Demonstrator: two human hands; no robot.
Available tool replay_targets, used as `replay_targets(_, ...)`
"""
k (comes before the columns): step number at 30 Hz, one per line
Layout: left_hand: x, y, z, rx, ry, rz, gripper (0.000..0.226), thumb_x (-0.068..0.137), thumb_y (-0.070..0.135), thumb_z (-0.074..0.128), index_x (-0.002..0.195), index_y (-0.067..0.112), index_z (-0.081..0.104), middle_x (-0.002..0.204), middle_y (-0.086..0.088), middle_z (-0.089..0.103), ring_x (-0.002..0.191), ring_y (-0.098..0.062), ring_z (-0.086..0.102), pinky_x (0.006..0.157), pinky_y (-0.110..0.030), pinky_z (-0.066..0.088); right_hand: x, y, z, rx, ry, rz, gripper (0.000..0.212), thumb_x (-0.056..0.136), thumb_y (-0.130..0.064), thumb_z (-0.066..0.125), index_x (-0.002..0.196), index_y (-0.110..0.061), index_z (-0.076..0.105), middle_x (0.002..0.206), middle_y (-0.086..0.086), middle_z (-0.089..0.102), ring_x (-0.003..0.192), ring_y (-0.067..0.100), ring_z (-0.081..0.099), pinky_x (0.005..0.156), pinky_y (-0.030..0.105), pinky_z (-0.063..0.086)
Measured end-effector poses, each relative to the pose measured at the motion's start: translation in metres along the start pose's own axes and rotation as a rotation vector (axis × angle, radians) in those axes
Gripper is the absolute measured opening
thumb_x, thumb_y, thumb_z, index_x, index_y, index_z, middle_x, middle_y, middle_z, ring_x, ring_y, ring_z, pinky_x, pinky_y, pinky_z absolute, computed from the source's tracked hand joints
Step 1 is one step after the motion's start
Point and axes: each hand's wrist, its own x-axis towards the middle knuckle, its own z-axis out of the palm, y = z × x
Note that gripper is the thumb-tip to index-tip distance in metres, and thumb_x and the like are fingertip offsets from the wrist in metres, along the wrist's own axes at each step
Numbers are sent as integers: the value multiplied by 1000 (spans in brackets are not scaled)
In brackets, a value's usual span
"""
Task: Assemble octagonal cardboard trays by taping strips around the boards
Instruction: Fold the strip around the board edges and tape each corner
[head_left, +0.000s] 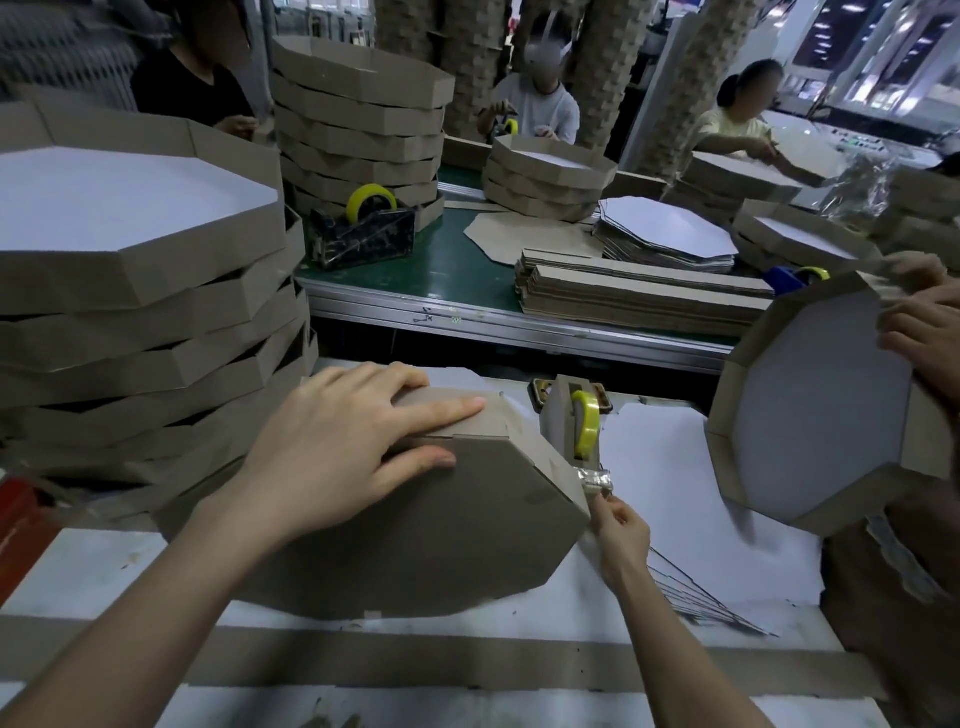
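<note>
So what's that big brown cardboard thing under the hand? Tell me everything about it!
It is an eight-sided cardboard tray, dull brown and matte, turned so its flat bottom faces up. A cardboard strip folds round its edges as low walls. It rests on the white worktable, just left of the tape dispenser. The left hand presses flat on its far wall and top. The right hand pinches a strip of clear tape at its right corner.

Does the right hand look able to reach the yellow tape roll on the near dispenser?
Probably yes. The right hand pinches a tape end below the yellow tape roll, with nothing between them; the tray under the left hand lies beside that path, not across it.
</note>
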Motion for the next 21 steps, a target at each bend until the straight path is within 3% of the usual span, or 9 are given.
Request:
replay_targets(3, -2, 0, 0, -10, 2, -3, 56, 89, 68, 20, 141, 55, 36, 121, 9, 59, 106, -14, 58, 83, -33, 46, -4, 14, -12, -71, 40, 52, 21, 91, -10, 68, 76, 3, 64, 80, 12, 62, 79, 23, 53, 71, 32, 42)
replay_targets(6, -2, -1, 2, -24, 16, -6, 56, 89, 71, 23, 141, 55, 36, 122, 11, 57, 107, -12, 57, 83, -32, 45, -12, 5, -10, -240, -103, -26, 21, 95, -11, 62, 77, -1, 66, 70, 11, 63, 72, 24, 53, 64, 32, 43)
replay_targets(9, -1, -3, 4, -71, 10, -22, 58, 89, 75, 23, 141, 54, 37, 126, 16, 54, 107, -9, 53, 81, -28, 40, -21, -38, 3, -420, -228, -210, 20, 96, -8, 57, 87, 4, 71, 75, 16, 68, 68, 22, 57, 64, 35, 50)
replay_targets(10, -2, -3, 4, -77, 11, -28, 60, 87, 75, 23, 141, 53, 37, 126, 17, 54, 106, -8, 53, 80, -27, 39, -26, -59, 7, -503, -252, -299, 19, 97, -9, 57, 92, 1, 72, 80, 13, 69, 70, 19, 58, 62, 27, 48)
replay_targets(12, -4, -3, 4, -80, 17, -27, 63, 84, 74, 22, 141, 53, 38, 126, 17, 54, 106, -8, 53, 79, -26, 36, -40, -102, 11, -638, -287, -471, 19, 98, -12, 58, 109, -4, 71, 78, 3, 66, 67, 10, 55, 54, 13, 38)
replay_targets(14, -5, -2, 4, -81, 24, -25, 64, 83, 75, 22, 140, 52, 40, 126, 17, 54, 106, -9, 53, 77, -26, 34, -60, -145, 13, -720, -336, -630, 44, 98, -14, 59, 141, -7, 52, 69, -4, 58, 61, 9, 50, 56, 16, 35)
replay_targets(16, -7, 0, 2, -87, 43, -31, 65, 82, 75, 21, 139, 51, 43, 125, 17, 55, 105, -9, 53, 76, -26, 31, -86, -181, 13, -605, -411, -692, 66, 97, -14, 60, 154, -9, 27, 64, -12, 59, 57, -1, 52, 59, 10, 37)
replay_targets(21, -11, -1, 4, -112, 64, -24, 69, 84, 72, 38, 148, 46, 29, 133, 17, 54, 116, -9, 51, 86, -30, 39, -154, -238, 10, -207, -681, -701, 54, 97, -18, 62, 147, -14, 43, 65, -6, 66, 50, 2, 45, 48, 13, 37)
